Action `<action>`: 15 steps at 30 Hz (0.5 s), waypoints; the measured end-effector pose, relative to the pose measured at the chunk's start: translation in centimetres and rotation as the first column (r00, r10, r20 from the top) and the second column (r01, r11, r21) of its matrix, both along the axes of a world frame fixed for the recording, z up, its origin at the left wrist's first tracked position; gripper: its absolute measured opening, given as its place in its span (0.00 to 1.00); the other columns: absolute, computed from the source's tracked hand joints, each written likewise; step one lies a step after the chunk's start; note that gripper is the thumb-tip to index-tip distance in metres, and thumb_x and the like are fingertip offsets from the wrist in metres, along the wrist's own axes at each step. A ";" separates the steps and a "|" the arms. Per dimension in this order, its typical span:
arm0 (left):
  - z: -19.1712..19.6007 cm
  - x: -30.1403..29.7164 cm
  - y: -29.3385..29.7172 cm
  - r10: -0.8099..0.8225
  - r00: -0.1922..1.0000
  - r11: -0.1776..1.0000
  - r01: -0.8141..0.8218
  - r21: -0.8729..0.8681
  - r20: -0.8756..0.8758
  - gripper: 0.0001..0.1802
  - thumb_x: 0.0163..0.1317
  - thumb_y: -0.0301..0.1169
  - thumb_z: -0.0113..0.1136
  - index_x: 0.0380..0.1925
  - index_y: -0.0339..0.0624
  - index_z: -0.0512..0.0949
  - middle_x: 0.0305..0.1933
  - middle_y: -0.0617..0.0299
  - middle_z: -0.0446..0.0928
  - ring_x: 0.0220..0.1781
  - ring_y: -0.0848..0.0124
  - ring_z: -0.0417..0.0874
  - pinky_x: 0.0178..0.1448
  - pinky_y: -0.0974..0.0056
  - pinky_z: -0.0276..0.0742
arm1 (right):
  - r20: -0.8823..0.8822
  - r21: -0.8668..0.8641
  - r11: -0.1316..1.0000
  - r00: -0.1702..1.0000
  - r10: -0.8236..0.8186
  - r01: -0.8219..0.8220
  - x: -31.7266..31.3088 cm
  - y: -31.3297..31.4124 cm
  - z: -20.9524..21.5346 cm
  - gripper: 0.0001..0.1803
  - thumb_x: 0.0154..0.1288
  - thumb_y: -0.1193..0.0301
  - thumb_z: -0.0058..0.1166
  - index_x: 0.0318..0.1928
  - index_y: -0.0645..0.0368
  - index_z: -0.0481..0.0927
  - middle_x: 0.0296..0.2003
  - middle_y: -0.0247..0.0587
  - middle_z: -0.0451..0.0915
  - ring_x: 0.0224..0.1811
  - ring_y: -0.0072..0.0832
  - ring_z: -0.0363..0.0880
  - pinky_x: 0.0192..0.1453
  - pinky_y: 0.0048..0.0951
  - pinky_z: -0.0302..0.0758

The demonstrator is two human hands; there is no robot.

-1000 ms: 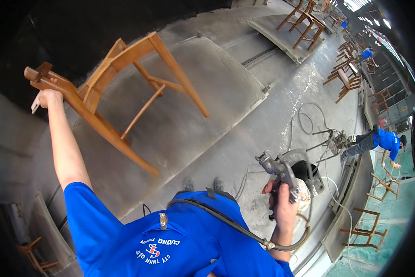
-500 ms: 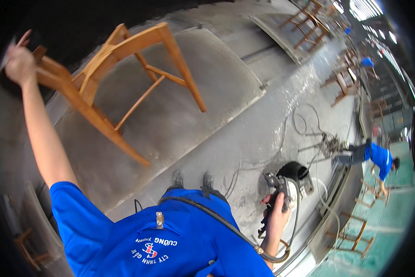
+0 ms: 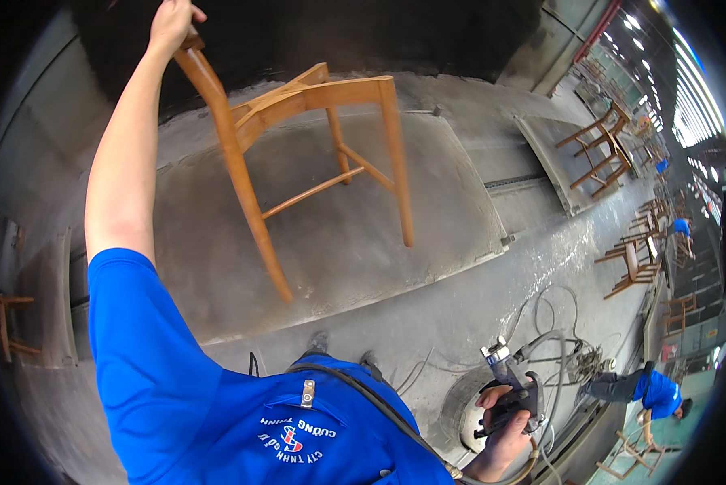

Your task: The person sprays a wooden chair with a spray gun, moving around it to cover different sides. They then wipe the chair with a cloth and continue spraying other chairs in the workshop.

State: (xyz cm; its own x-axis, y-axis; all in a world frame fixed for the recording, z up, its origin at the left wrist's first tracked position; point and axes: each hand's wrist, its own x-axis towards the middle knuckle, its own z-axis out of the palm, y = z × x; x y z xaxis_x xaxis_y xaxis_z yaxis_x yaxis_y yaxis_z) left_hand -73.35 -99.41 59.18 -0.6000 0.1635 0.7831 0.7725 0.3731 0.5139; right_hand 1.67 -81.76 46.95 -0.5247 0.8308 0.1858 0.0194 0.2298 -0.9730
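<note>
My left hand (image 3: pixel 171 26) is closed around the top end of a brown wooden chair frame (image 3: pixel 305 99), at the upper left. The frame has no seat panel, and its legs reach down over a grey board. At the lower right, my right hand (image 3: pixel 504 424) grips a dark spray gun (image 3: pixel 515 398) with a silvery nozzle end. A hose (image 3: pixel 363 388) runs across my blue shirt toward the gun. Below and beside the gun stands a round pot (image 3: pixel 466 408), partly hidden by my hand.
The large grey board (image 3: pixel 355 259) lies under the chair frame, with another board (image 3: pixel 553 162) farther along. Several wooden chairs (image 3: pixel 634 259) stand at the right. Loose hoses (image 3: pixel 541 303) lie on the floor. A co-worker in blue (image 3: pixel 658 396) bends over a chair at the far right.
My left hand has moved up and right, and the chair frame has shifted right and turned more upright. My right hand and the spray gun are lower, the nozzle pointing up-left. The view has turned.
</note>
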 end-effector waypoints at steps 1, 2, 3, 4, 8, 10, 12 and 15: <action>0.3 0.3 -0.1 -0.004 0.985 1.000 0.008 -0.023 0.171 0.36 0.79 0.50 0.35 0.24 0.36 0.81 0.24 0.59 0.80 0.28 0.69 0.78 0.41 0.64 0.73 | -0.085 0.008 0.998 0.995 -0.060 0.061 -0.4 -0.3 -0.7 0.44 0.68 0.29 0.40 0.31 0.65 0.74 0.25 0.43 0.74 0.17 0.27 0.67 0.28 0.25 0.67; 0.3 1.0 0.4 -0.034 0.975 0.996 0.015 0.086 0.220 0.26 0.79 0.50 0.34 0.45 0.39 0.73 0.24 0.57 0.80 0.20 0.68 0.77 0.29 0.65 0.73 | -0.097 0.001 1.000 0.995 -0.021 0.021 0.0 0.0 -0.3 0.44 0.68 0.29 0.40 0.31 0.65 0.74 0.25 0.44 0.74 0.17 0.27 0.67 0.28 0.26 0.68; 0.4 1.7 0.8 -0.070 0.962 0.982 0.019 0.190 0.266 0.28 0.79 0.51 0.34 0.66 0.43 0.65 0.24 0.55 0.81 0.12 0.67 0.75 0.17 0.65 0.72 | -0.108 -0.011 1.000 0.994 0.015 -0.016 0.2 0.0 -0.3 0.43 0.69 0.30 0.39 0.31 0.65 0.74 0.26 0.44 0.74 0.17 0.27 0.67 0.28 0.27 0.68; 0.7 2.5 1.0 -0.102 0.953 0.977 0.041 0.210 0.287 0.29 0.79 0.51 0.35 0.67 0.41 0.66 0.17 0.57 0.78 0.12 0.69 0.75 0.17 0.65 0.72 | -0.140 -0.015 0.997 0.987 0.078 -0.081 0.4 0.3 -0.2 0.44 0.69 0.30 0.39 0.31 0.66 0.74 0.25 0.44 0.74 0.17 0.27 0.66 0.28 0.28 0.68; 1.5 5.4 1.8 -0.034 0.956 0.984 -0.019 0.177 0.291 0.28 0.79 0.51 0.37 0.67 0.44 0.68 0.17 0.58 0.78 0.12 0.69 0.75 0.19 0.65 0.72 | -0.039 -0.112 0.976 0.983 0.182 -0.185 1.0 0.7 0.3 0.45 0.68 0.29 0.39 0.32 0.66 0.73 0.24 0.43 0.73 0.15 0.26 0.65 0.29 0.27 0.68; 1.7 6.3 2.1 -0.010 0.985 0.992 -0.012 0.128 0.172 0.28 0.79 0.51 0.37 0.70 0.48 0.67 0.18 0.59 0.78 0.11 0.69 0.75 0.18 0.64 0.72 | -0.018 -0.102 0.983 0.989 0.149 -0.150 0.8 0.8 0.6 0.45 0.68 0.29 0.39 0.33 0.66 0.73 0.23 0.42 0.72 0.15 0.26 0.65 0.27 0.27 0.66; 1.6 6.8 2.2 -0.015 0.971 0.993 -0.014 0.116 0.240 0.28 0.78 0.50 0.37 0.71 0.53 0.66 0.18 0.58 0.78 0.11 0.68 0.74 0.18 0.63 0.72 | -0.110 -0.073 0.994 0.992 0.070 -0.078 0.7 1.0 1.2 0.45 0.68 0.28 0.37 0.33 0.66 0.73 0.23 0.41 0.71 0.16 0.26 0.66 0.21 0.24 0.64; 1.4 6.9 2.5 -0.014 0.988 0.994 -0.003 0.111 0.155 0.28 0.78 0.52 0.36 0.71 0.53 0.67 0.18 0.57 0.78 0.10 0.67 0.74 0.18 0.62 0.73 | -0.083 -0.057 0.995 0.994 0.076 -0.081 1.2 2.2 2.1 0.44 0.67 0.28 0.36 0.33 0.64 0.71 0.23 0.39 0.71 0.17 0.26 0.67 0.16 0.23 0.59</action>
